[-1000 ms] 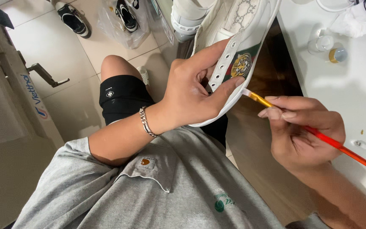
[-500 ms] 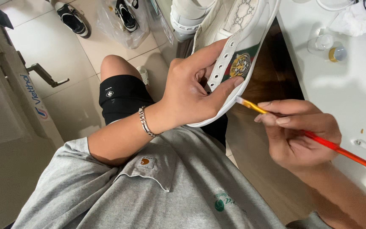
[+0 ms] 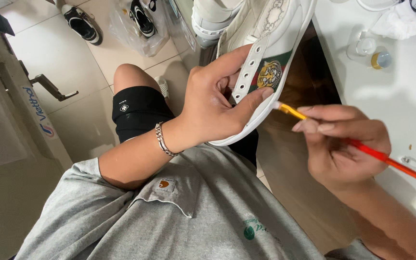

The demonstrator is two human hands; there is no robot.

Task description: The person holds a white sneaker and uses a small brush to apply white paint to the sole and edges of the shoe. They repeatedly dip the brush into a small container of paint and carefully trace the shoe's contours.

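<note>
My left hand [image 3: 213, 103] grips a white sneaker [image 3: 275, 33] from the side, fingers inside the opening and thumb pressed on its outer wall. The sneaker has a green and red stripe with a tiger patch [image 3: 268, 74] and a row of eyelets. My right hand [image 3: 345, 142] pinches a thin red-handled paintbrush [image 3: 386, 159] whose yellow ferrule and white tip touch the sneaker's sole edge just beside my left thumb. A silver chain bracelet [image 3: 163, 139] is on my left wrist.
A white table [image 3: 391, 91] lies at the right with a small glass jar [image 3: 381, 58], a clear cap, crumpled tissue and cables. On the tiled floor are dark shoes [image 3: 80, 21], one in a plastic bag [image 3: 140, 21]. A beige machine [image 3: 10, 139] stands at the left.
The brush tip has slid a little to the left along the sole edge toward my left thumb. My left hand and the sneaker stay still.
</note>
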